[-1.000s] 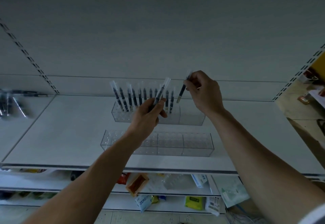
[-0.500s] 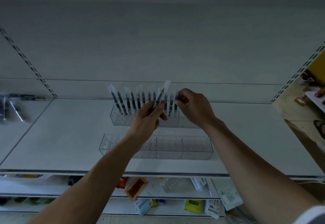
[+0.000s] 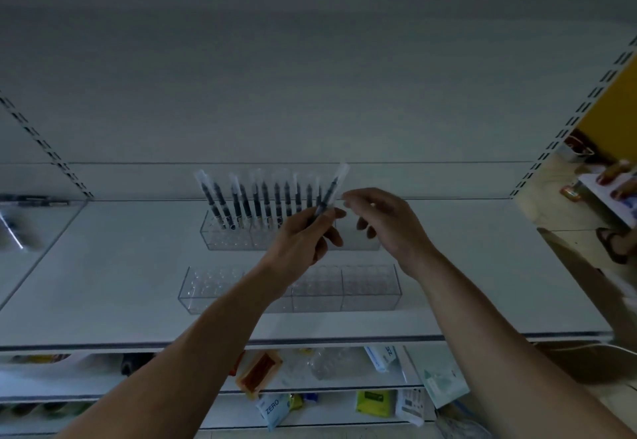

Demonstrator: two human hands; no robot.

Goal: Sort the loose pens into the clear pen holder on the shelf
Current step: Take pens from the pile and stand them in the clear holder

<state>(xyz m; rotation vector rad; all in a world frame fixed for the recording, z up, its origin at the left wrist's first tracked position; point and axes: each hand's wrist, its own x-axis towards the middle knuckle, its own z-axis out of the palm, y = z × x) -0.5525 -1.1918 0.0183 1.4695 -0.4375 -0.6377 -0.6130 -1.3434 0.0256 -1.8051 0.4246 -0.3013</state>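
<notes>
A person's left hand (image 3: 300, 238), raised with its back to the camera, pinches one dark-barrelled pen with a clear cap (image 3: 329, 192) low on the barrel between thumb and fingers, the cap tilted up and to the right. The right hand (image 3: 389, 221) hovers just beside the pen with its fingers loosely curled and seemingly empty (motion blur hides the fingertips). Both bare forearms reach up and forward. Behind the hands, the clear plastic pen holder (image 3: 227, 242) at the back of the white shelf (image 3: 103, 283) carries a row of about a dozen standing pens (image 3: 255, 204) across its left and middle holes; its right end looks unfilled. A second clear holder (image 3: 370, 295) nearer the shelf's edge holds nothing. The job appears well under way, with this pen and some blurred pens (image 3: 12, 231) on the neighbouring shelf yet to be placed.
</notes>
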